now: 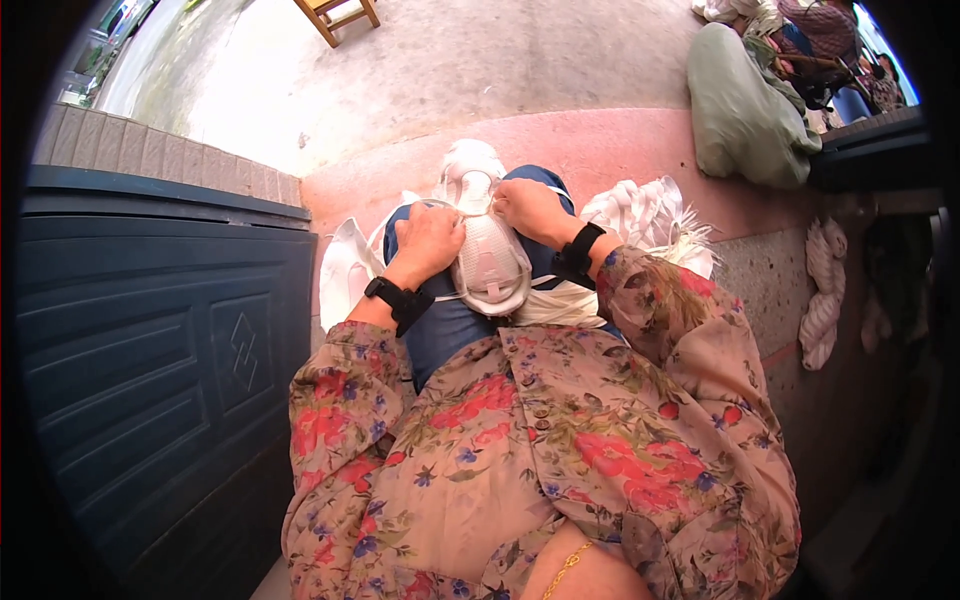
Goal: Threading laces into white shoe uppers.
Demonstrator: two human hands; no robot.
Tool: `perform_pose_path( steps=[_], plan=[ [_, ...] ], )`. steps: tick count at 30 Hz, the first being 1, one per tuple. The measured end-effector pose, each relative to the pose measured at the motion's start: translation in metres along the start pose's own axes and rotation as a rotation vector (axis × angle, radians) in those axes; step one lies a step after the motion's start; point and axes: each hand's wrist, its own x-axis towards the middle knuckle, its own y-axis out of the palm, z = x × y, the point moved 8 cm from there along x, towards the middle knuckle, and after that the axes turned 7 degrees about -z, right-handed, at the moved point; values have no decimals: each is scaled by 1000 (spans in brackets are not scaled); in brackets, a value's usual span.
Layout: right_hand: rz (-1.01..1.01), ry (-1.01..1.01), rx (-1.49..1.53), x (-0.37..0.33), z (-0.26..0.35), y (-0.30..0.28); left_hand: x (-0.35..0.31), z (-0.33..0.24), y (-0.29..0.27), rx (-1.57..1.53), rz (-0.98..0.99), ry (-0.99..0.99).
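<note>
A white shoe (493,262) with a mesh-like surface lies lengthwise between my knees, its rounded end toward me. My left hand (430,240) is closed at the shoe's left side, fingertips bent in against it. From the other side my right hand (530,210) pinches close to the shoe's middle. A thin white lace seems to run across the shoe between both hands; its ends are hidden by my fingers. More white shoe pieces (350,268) lie beside my left leg. A bundle of white material with loose strands (645,215) rests beyond my right knee.
A dark blue panelled door (150,350) stands close on my left. A full pale green sack (745,110) sits at the far right, with piled things behind it. A twisted white bundle (824,290) hangs at the right. Ahead, a wooden stool (335,18) stands on the concrete floor.
</note>
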Motion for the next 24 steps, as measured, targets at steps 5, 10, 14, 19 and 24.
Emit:
perform_pose_path(
  steps=[5, 10, 14, 19, 24],
  plan=[
    [-54, -217, -149, -18, 17, -2, 0, 1, 2, -14, 20, 17],
    [142, -278, -132, -15, 14, 6, 2, 5, 7, -25, 60, 11],
    [191, -299, -51, -9, 10, 4, 0, 5, 3, -64, 20, 54],
    [66, -367, 67, -18, 15, -3, 2, 7, 3, -102, 8, 33],
    [-142, -494, 112, -30, 32, -16, 6, 13, 7, -198, 66, -8]
  ],
)
